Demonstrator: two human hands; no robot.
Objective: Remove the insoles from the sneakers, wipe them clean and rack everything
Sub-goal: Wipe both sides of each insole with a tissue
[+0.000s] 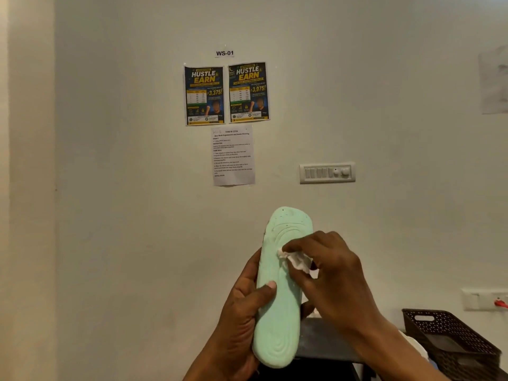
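The person holds a mint-green insole up in front of the wall, low in the view at about six o'clock. It stands nearly upright, its toe end pointing to twelve and its heel end, marked with ringed ridges, at the bottom. The left hand grips it from the nine o'clock side, fingers wrapped behind it and the thumb lying across its face. The right hand comes in from three o'clock, its fingers curled and pinching a crumpled white tissue that touches the upper half of the insole's face.

Behind the hands, at five o'clock, lies a dark surface, and on it towards four o'clock stands a brown perforated plastic basket. Above the basket, on the wall, is a white socket plate with a red plug at its right end.

Higher on the wall, at twelve o'clock from the insole, hangs a printed task sheet. Above it are two "Hustle & Earn" posters side by side, topped by a small "WS-01" label. A switch panel sits at about two o'clock from the insole, level with the foot of the sheet.
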